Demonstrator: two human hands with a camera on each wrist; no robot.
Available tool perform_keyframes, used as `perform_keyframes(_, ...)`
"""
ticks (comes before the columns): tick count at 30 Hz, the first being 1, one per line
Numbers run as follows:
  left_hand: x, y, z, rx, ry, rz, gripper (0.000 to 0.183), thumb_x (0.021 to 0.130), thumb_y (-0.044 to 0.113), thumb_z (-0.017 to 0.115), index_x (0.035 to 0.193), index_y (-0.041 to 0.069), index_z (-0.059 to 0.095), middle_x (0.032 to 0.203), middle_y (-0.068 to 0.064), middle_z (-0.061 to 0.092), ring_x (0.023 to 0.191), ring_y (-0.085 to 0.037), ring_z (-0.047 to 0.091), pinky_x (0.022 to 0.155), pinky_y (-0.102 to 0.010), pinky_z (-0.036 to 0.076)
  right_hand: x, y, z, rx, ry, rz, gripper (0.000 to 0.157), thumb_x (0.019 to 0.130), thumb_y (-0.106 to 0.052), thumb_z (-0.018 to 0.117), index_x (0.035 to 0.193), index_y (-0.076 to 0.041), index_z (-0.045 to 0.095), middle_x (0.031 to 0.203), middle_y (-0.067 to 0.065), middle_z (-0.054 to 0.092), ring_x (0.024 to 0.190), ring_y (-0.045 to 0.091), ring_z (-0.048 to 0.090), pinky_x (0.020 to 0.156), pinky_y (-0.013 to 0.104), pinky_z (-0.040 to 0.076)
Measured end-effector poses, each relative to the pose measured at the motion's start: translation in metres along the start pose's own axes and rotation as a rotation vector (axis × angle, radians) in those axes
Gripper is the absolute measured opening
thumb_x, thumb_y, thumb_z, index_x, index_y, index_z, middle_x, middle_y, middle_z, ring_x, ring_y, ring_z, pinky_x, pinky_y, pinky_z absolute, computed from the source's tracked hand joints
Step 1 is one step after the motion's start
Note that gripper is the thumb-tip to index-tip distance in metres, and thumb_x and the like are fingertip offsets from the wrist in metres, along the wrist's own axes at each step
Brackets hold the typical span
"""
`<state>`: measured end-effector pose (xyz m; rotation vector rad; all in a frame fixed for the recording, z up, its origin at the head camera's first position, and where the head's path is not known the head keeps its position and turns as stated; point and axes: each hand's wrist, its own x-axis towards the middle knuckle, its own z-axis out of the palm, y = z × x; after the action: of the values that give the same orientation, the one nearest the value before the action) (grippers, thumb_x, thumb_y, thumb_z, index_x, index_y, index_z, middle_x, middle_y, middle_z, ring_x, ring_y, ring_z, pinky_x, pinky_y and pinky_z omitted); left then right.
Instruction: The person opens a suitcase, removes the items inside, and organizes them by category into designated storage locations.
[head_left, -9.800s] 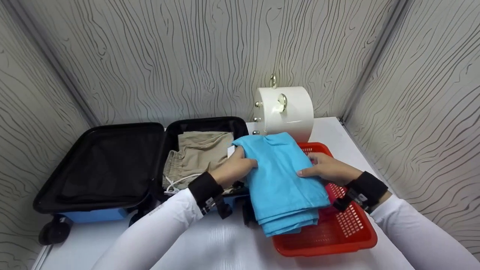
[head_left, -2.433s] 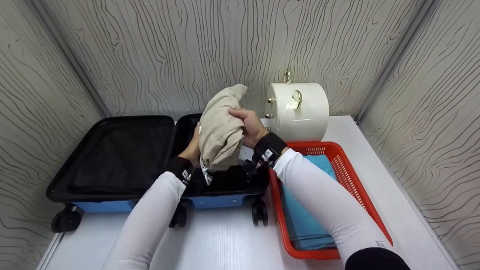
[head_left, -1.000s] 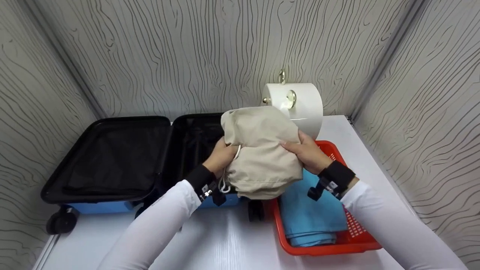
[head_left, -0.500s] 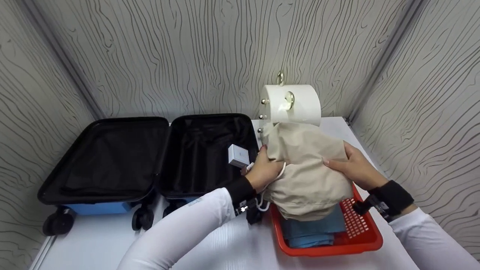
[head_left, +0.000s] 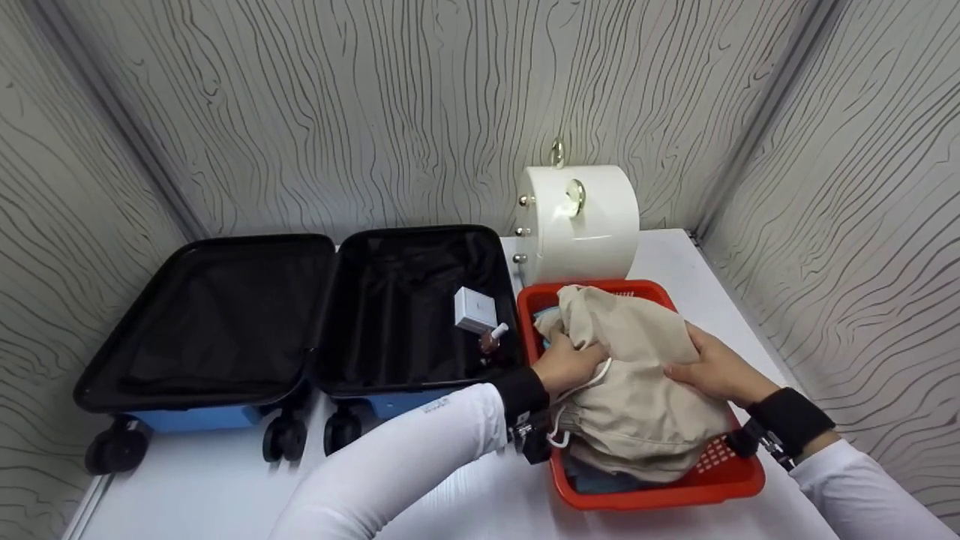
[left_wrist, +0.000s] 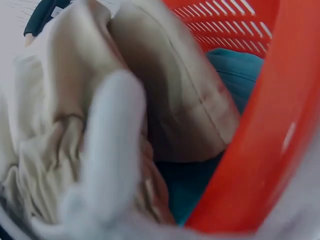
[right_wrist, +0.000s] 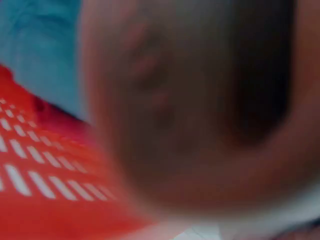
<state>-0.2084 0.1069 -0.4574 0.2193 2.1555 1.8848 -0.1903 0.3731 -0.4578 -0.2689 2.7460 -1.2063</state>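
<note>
Folded beige drawstring shorts (head_left: 637, 397) lie tilted in the red basket (head_left: 660, 497), over folded blue fabric (head_left: 596, 480). My left hand (head_left: 571, 365) grips their left edge near the white cord, thumb on top. On the right side my right hand (head_left: 718, 369) pinches them, thumb above and the other fingers hidden beneath. The left wrist view has the gathered waistband and a stitched hem of the shorts (left_wrist: 170, 90) inside the basket rim (left_wrist: 270, 130), with blue fabric (left_wrist: 235, 75) below. Blurred skin fills much of the right wrist view beside the slotted basket wall (right_wrist: 45, 185).
An open black-lined suitcase (head_left: 390, 330) stands left of the basket, its other half (head_left: 217, 322) further left. A white box (head_left: 475, 310) and a small brown bottle with a white cap (head_left: 491, 339) lie inside. A white drum-shaped case (head_left: 592, 247) stands behind the basket.
The blue fabric I held earlier went into the basket. Both hands then lifted the beige shorts from the suitcase, carried them right and lowered them into the basket, uncovering the box and bottle.
</note>
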Motion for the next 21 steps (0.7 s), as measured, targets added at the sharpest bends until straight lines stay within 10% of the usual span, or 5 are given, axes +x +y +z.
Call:
perform_keyframes(8, -0.002, -0.006, -0.001, 0.024, -0.107, -0.033, 0.028, 0.098, 0.025, 0.074, 0.113, 0.004, 0.063, 0.109, -0.005, 0.063, 0.103, -0.012, 0.06, 0.1, -0.023, 0.049, 0.006, 0.007, 0.012, -0.153, -0.027, 0.06, 0.081, 0.086, -0.006, 0.078, 0.156, 0.01, 0.041, 0.128, 0.034, 0.066, 0.114, 0.041, 0.063, 0.097, 0.056, 0.054)
perform_keyframes(15, 0.024, -0.019, -0.016, 0.402, -0.145, 0.009, 0.089, 0.075, 0.042, 0.092, 0.143, 0.002, 0.049, 0.135, -0.014, 0.059, 0.122, -0.022, 0.06, 0.106, -0.03, 0.051, 0.01, 0.002, 0.009, -0.076, 0.059, 0.065, 0.089, 0.084, -0.005, 0.078, 0.162, 0.002, 0.037, 0.145, 0.035, 0.058, 0.127, 0.045, 0.056, 0.104, 0.058, 0.049)
perform_keyframes(21, -0.005, 0.022, -0.03, 0.767, -0.077, 0.12, 0.12, 0.074, 0.037, 0.097, 0.164, -0.008, 0.031, 0.168, -0.027, 0.034, 0.153, -0.043, 0.042, 0.126, -0.041, 0.041, 0.013, 0.002, 0.002, -0.12, 0.057, 0.006, 0.086, 0.08, -0.003, 0.082, 0.156, 0.008, 0.043, 0.14, 0.037, 0.061, 0.123, 0.046, 0.059, 0.102, 0.06, 0.05)
